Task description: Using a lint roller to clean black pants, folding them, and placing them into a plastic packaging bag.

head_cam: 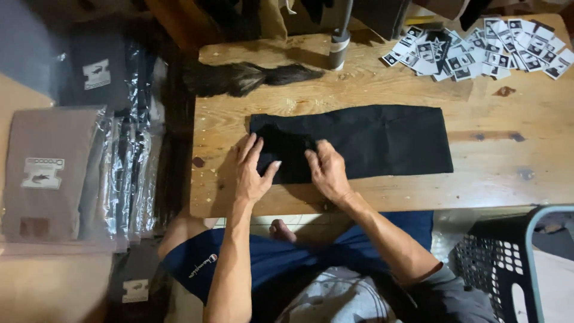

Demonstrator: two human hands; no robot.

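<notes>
clear plastic garment bags (72, 173): stacked left, white labels | black-and-white paper tags (478, 51): scattered, table's far right corner

Under my left hand (252, 170) and right hand (326, 170) the folded cloth (371, 140) is plain black. The table (514, 149) beneath is pale brown wood, dark-knotted. Beyond my right hand, the paper tags (478, 51) are white with black print. Left of my left hand, the bagged garments (51, 173) are taupe.
</notes>
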